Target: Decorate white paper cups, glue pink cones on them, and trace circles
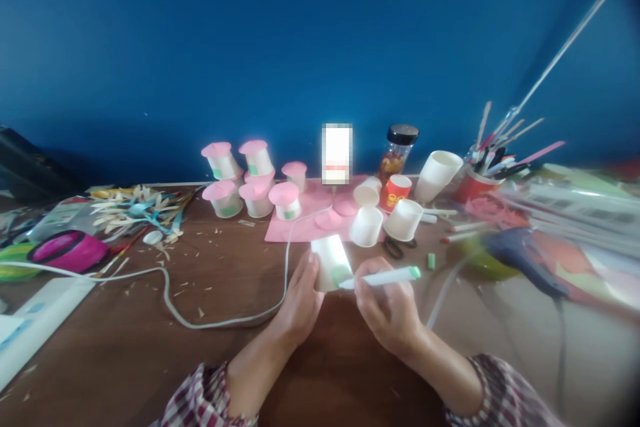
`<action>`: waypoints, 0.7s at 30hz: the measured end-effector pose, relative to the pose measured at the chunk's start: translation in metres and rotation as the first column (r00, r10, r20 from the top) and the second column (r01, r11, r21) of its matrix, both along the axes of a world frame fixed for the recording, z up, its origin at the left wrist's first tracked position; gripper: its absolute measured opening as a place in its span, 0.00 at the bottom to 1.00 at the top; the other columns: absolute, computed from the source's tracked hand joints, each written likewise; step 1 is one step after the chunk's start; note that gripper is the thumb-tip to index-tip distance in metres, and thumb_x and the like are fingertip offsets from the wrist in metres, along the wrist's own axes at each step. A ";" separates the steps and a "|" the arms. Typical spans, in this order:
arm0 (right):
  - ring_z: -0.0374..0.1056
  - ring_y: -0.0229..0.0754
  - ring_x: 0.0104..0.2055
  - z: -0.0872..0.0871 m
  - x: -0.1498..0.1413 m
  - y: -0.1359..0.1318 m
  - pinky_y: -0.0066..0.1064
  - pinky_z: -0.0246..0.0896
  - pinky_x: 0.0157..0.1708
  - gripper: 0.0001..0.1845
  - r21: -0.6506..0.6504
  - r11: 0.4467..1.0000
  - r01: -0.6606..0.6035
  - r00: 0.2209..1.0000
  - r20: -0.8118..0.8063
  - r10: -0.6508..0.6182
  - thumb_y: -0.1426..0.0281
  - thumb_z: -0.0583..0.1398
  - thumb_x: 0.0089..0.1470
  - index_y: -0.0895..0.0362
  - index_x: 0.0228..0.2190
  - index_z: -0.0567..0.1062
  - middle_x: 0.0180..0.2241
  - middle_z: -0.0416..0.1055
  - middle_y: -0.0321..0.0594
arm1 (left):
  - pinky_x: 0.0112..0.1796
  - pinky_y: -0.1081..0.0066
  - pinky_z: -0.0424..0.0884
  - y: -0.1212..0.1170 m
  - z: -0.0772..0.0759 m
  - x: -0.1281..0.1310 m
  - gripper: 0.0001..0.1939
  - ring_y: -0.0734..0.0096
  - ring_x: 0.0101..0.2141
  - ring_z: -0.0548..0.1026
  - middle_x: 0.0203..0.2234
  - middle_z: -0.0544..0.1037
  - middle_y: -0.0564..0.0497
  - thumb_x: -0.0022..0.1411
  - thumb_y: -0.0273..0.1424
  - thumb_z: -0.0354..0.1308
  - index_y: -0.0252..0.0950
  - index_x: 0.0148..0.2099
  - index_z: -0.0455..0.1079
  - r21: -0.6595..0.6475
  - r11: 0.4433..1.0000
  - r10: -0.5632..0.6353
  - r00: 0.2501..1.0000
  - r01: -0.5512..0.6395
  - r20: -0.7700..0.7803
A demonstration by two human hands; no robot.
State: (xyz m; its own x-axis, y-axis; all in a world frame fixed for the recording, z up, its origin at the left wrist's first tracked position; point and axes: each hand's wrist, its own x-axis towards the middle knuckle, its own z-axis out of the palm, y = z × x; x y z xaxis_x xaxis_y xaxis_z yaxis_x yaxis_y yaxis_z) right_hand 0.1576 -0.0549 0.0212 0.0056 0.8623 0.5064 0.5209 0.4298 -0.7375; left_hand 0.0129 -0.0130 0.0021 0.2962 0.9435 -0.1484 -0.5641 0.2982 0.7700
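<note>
A white paper cup (330,255), tipped on its side, is held in my left hand (303,290) above the brown table. My right hand (385,303) grips a marker (387,277) with a white barrel and a green end. Its tip touches a green patch low on the cup's side. The marker's green cap (431,261) stands on the table to the right. Several white cups with pink paper tops (223,197) are stacked and grouped at the back left, green patches on their sides.
Pink paper (285,230) lies ahead, with bare white cups (367,227), a red cup (396,192) and scissors (393,248) near it. A lidded jar (399,153) stands behind. A white cable (200,325) crosses the left side. A glue gun (525,253) lies right, beside a pen holder (477,185).
</note>
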 end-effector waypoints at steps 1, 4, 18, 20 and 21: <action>0.63 0.35 0.26 0.000 0.000 0.000 0.26 0.58 0.28 0.03 -0.003 1.000 -0.005 1.000 -0.008 0.005 0.72 0.55 0.56 0.55 0.29 0.67 0.26 0.66 0.34 | 0.49 0.69 0.66 0.000 0.000 0.000 0.13 0.69 0.41 0.74 0.35 0.77 0.50 0.65 0.41 0.53 0.38 0.42 0.71 -0.001 1.000 0.003 1.000 -0.003 -0.003; 0.63 0.35 0.26 -0.001 -0.001 -0.001 0.26 0.58 0.26 0.03 -0.015 1.000 0.001 0.999 -0.044 -0.002 0.72 0.55 0.57 0.55 0.30 0.67 0.26 0.66 0.34 | 0.51 0.67 0.65 -0.001 0.000 0.000 0.15 0.66 0.45 0.73 0.38 0.78 0.48 0.65 0.41 0.52 0.37 0.44 0.71 0.009 1.000 -0.013 1.000 0.013 -0.010; 0.63 0.36 0.25 0.000 0.000 0.001 0.27 0.58 0.25 0.03 -0.043 0.999 0.001 0.999 -0.037 -0.003 0.71 0.55 0.57 0.55 0.30 0.67 0.25 0.66 0.34 | 0.52 0.67 0.64 0.000 0.001 -0.001 0.14 0.68 0.43 0.74 0.36 0.78 0.51 0.66 0.41 0.51 0.38 0.43 0.71 0.015 0.999 -0.042 0.999 0.042 0.003; 0.63 0.36 0.25 0.001 0.000 0.001 0.27 0.59 0.26 0.03 -0.033 0.999 -0.001 1.000 -0.022 0.000 0.71 0.55 0.56 0.55 0.30 0.67 0.25 0.66 0.34 | 0.52 0.67 0.64 0.000 0.001 -0.001 0.13 0.68 0.43 0.74 0.36 0.78 0.51 0.65 0.41 0.52 0.37 0.42 0.71 0.014 0.999 -0.032 0.999 0.032 0.003; 0.63 0.36 0.25 0.001 0.000 0.001 0.27 0.59 0.26 0.03 -0.031 0.999 -0.004 1.000 -0.014 0.003 0.71 0.55 0.56 0.55 0.29 0.67 0.25 0.66 0.34 | 0.52 0.66 0.64 0.001 0.001 -0.001 0.14 0.67 0.44 0.74 0.37 0.78 0.50 0.64 0.41 0.53 0.37 0.43 0.71 0.010 1.000 -0.024 1.000 0.024 -0.005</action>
State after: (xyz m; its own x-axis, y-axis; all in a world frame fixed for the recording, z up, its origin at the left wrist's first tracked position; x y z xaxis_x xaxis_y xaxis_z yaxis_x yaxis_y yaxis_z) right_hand 0.1575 -0.0539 0.0223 0.0093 0.8778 0.4789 0.5087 0.4082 -0.7580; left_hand 0.0119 -0.0125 0.0033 0.3185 0.9375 -0.1401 -0.5531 0.3038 0.7758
